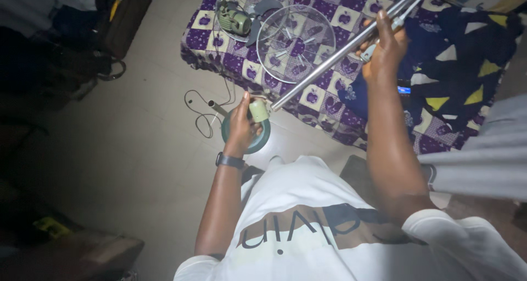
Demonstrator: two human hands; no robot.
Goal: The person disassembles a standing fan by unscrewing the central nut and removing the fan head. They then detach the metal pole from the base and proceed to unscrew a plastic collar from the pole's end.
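Note:
My left hand (240, 126) grips the green round base (258, 141) of a fan stand, close to its pale green collar (258, 111). A long metal pole (329, 61) runs from that collar up and to the right. My right hand (387, 48) is closed around the pole's upper part. A black watch (229, 161) sits on my left wrist. On the bed lie a round wire fan guard (295, 44) and a green fan motor (235, 20) with a grey blade.
A bed with a purple and white chequered cover (324, 9) fills the upper right, with a dark patterned cloth (455, 67) on it. A black cord (203, 113) curls on the pale floor. Dark bags (118, 23) stand at the upper left.

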